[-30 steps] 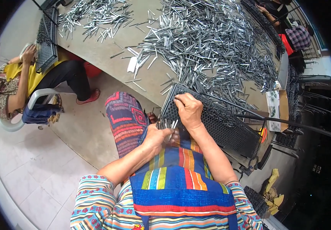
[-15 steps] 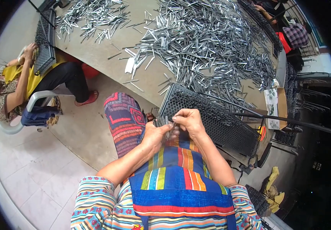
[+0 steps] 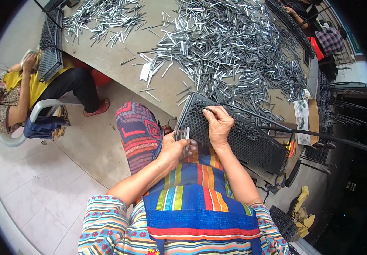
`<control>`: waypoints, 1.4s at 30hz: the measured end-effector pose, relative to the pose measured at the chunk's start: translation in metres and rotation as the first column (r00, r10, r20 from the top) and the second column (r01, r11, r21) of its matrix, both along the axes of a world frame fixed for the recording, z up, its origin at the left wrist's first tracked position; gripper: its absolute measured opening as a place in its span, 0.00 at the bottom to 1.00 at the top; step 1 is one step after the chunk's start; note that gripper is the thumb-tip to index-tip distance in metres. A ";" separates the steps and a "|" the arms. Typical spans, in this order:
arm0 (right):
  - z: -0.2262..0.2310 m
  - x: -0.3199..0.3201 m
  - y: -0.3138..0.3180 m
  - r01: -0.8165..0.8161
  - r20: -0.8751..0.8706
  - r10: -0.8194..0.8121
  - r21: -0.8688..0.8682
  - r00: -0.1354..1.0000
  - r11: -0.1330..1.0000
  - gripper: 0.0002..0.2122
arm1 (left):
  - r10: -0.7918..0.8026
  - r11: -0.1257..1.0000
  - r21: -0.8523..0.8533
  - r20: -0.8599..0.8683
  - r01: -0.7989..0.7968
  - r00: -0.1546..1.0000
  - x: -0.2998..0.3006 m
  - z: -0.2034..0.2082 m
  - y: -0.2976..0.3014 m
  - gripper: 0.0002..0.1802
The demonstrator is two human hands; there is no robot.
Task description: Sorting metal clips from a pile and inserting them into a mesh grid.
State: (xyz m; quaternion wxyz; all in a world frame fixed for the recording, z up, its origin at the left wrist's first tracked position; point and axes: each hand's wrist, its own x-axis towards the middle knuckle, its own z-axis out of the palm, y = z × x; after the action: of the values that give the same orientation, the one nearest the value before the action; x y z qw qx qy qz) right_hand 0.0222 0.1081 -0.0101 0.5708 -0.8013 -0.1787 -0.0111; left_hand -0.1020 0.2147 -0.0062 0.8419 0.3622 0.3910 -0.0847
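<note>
My left hand (image 3: 173, 148) is closed around a small bunch of thin metal rods (image 3: 182, 136) that stick up from the fist, just in front of my lap. My right hand (image 3: 218, 123) rests on the near end of a black perforated rack (image 3: 251, 140) and pinches one thin metal rod at its fingertips against the rack's holes. The rack leans from the table edge toward me. A large heap of the same silver rods (image 3: 234, 55) covers the table beyond it.
A second pile of rods (image 3: 100, 19) lies at the table's far left. Another person (image 3: 18, 91) sits at the left on a plastic chair, holding a similar black rack (image 3: 49, 44). A cardboard box (image 3: 304, 121) and more racks stand at the right.
My right hand drew back to the bunch in my left hand, then reached up onto the rack again. The left hand stayed in place with its bunch.
</note>
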 end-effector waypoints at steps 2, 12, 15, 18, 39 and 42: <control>-0.001 0.000 0.001 0.009 -0.036 -0.008 0.025 0.999 1.000 0.04 | -0.007 1.000 -0.011 -0.008 0.007 1.000 0.001 0.004 0.001 0.05; -0.006 0.002 0.000 -0.001 0.058 0.003 -0.038 0.998 0.999 0.04 | 0.037 0.999 -0.001 -0.027 -0.037 0.999 0.001 0.005 0.001 0.03; -0.003 0.002 0.001 -0.002 0.109 0.011 -0.081 0.994 0.997 0.04 | 0.025 1.000 0.001 -0.036 -0.025 0.999 0.002 0.007 0.002 0.04; 0.000 0.002 0.001 -0.005 0.148 0.022 -0.116 0.989 0.993 0.04 | 0.034 0.998 -0.043 -0.041 -0.036 0.999 0.003 0.008 0.002 0.05; 0.008 -0.015 -0.014 -0.358 -0.593 0.252 -0.066 0.765 0.931 0.03 | 0.010 0.998 -0.069 0.042 -0.007 0.999 0.005 0.006 0.002 0.06; 0.011 -0.020 -0.015 -0.246 -0.735 0.247 0.112 0.632 0.963 0.02 | 0.033 0.997 -0.078 0.028 -0.031 0.999 0.006 0.011 -0.003 0.06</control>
State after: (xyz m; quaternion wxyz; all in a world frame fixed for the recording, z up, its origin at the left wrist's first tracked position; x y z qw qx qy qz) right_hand 0.0022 0.0930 0.0004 0.5903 -0.7037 -0.0386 0.3936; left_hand -0.0958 0.2120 0.0044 0.8622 0.3244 0.3806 -0.0811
